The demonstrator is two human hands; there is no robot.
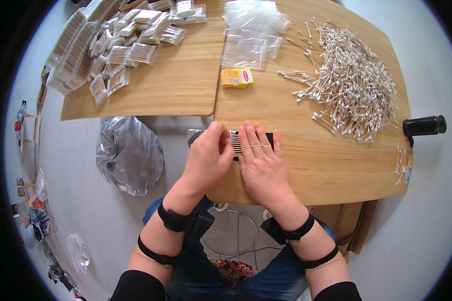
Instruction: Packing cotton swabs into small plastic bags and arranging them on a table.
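Note:
Near the table's front edge, a row of cotton swabs [234, 142] lies side by side on a flat black piece [270, 139]. My right hand [262, 165] rests flat over its right part, fingers stretched out and close together. On the left, my left hand [209, 154] is closed, its thumb and fingertips pinched beside the swabs; what they hold is hidden. A bit of clear plastic [194, 134] shows just beyond that hand, at the table edge. Beyond both hands sits a small stack of yellow cards [236, 77].
A large heap of loose cotton swabs [356, 85] spreads at the right. Clear zip bags [243, 52] lie at the far middle. Filled swab packets [140, 52] pile up on the left table [186, 90]. A grey plastic-bagged bundle [129, 155] stands below it. A black cylinder [424, 126] is past the right edge.

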